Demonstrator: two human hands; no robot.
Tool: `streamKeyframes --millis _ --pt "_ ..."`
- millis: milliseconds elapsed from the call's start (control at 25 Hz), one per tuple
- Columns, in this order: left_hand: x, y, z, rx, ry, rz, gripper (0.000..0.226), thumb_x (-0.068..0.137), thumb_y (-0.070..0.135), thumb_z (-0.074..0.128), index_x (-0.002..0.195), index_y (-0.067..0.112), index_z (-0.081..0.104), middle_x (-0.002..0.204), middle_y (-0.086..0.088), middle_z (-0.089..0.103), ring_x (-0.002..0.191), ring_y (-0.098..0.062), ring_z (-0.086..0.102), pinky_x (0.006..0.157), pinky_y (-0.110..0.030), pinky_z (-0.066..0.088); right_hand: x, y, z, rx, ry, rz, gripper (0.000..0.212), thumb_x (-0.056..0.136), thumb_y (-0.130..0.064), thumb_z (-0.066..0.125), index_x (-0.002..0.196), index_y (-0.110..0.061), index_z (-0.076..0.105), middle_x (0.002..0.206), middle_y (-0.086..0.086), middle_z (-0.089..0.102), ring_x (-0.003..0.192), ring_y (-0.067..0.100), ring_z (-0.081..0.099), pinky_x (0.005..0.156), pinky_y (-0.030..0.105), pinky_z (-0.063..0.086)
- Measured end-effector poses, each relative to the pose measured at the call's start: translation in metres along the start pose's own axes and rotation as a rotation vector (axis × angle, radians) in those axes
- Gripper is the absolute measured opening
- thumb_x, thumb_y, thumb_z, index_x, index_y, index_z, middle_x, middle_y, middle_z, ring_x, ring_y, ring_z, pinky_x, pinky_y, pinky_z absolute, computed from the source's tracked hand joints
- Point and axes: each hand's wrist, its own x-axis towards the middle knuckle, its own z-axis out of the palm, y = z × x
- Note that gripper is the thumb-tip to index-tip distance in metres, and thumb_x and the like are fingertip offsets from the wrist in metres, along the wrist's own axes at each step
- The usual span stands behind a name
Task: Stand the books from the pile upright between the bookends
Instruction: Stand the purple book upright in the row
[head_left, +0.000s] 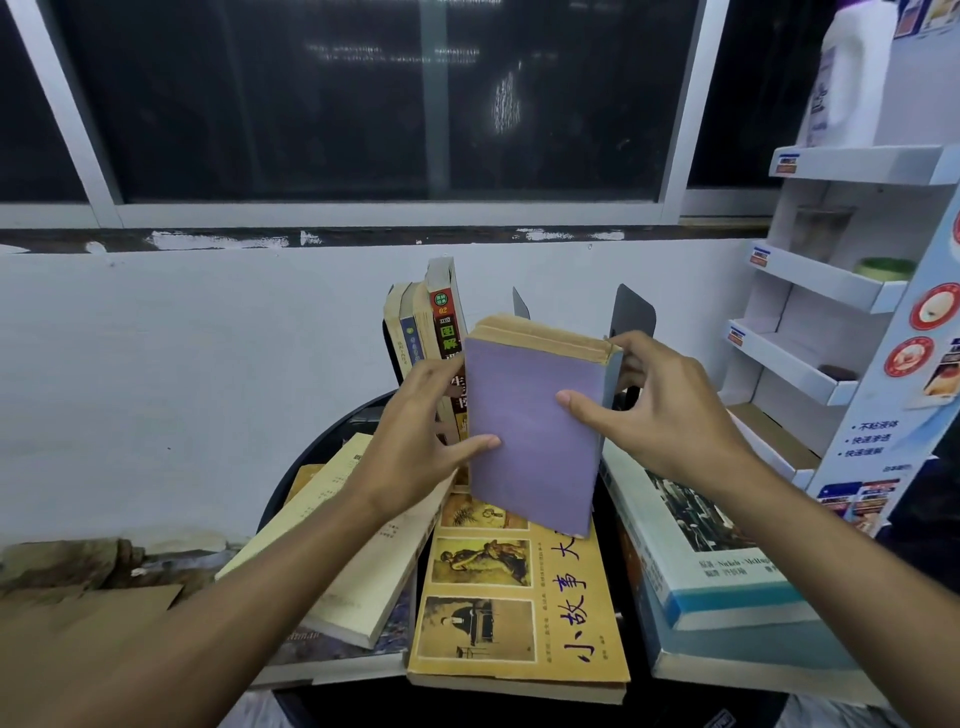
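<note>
At the far left of my feed a cream paperback book (337, 545) lies flat and askew on other books, near the left edge of the round black table (306, 462). Just right of it, the left hand (415, 441) grips the left edge of the purple-covered book with yellowed pages (535, 431). The thumb is laid across the front cover and the other fingers are hidden behind it.

Behind that hand I see a few upright books (423, 332) standing together, the tallest with a red-and-black spine. The purple-covered book is held up off the pile, roughly upright and a little tilted. It sits just right of the upright books, in front of a narrow grey metal plate (520, 304) and the taller grey metal bookend (632, 312). Its lower corner hangs over the yellow picture-cover book (519, 613), which lies flat mid-table; I cannot tell whether they touch.

The right hand (670, 410) pinches the book's right edge, with the thumb on the cover and the fingers curled round the spine near the top corner. Below that forearm a blue-and-white book (717, 577) lies flat on another. At the far right stands a white cardboard display shelf (831, 283).
</note>
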Motion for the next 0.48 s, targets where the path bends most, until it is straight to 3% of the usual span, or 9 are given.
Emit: streamKeyframes --millis 160,280,400,480 --pt "0.023 -0.011 -0.019 0.265 0.064 0.016 0.089 0.078 0.046 0.083 0.153 0.027 0.038 0.144 0.009 0.042 0.132 -0.011 0.041 0.103 -0.04 0.051 0.008 -0.002 0.002 -0.086 0.11 0.03 0.043 0.074 -0.047 0.083 0.101 -0.022 0.061 0.086 -0.007 0.071 0.078 0.009 0.066 0.065 0.025 0.052" --pt "0.048 -0.019 -0.03 0.405 0.108 0.053 0.089 0.078 0.045 0.083 0.152 0.025 0.04 0.15 0.006 0.04 0.138 -0.014 0.035 0.11 -0.043 0.044 0.016 -0.008 0.002 -0.125 0.155 0.042 0.044 0.074 -0.047 0.084 0.097 -0.019 0.059 0.083 -0.006 0.07 0.074 0.004 0.064 0.059 0.017 0.049" --pt "0.072 -0.024 -0.033 0.502 0.111 0.07 0.09 0.078 0.046 0.083 0.153 0.026 0.037 0.157 0.003 0.037 0.144 -0.019 0.033 0.116 -0.049 0.032 0.024 -0.012 0.007 -0.149 0.16 0.037 0.047 0.075 -0.046 0.083 0.097 -0.012 0.058 0.083 0.001 0.068 0.072 0.013 0.063 0.058 0.025 0.051" --pt "0.084 -0.024 -0.032 0.547 0.112 0.068 0.09 0.079 0.046 0.081 0.154 0.027 0.034 0.16 0.003 0.034 0.146 -0.019 0.031 0.119 -0.049 0.021 0.029 -0.014 0.013 -0.17 0.156 0.029 0.048 0.077 -0.046 0.082 0.096 -0.009 0.057 0.082 0.002 0.066 0.07 0.015 0.06 0.053 0.016 0.043"
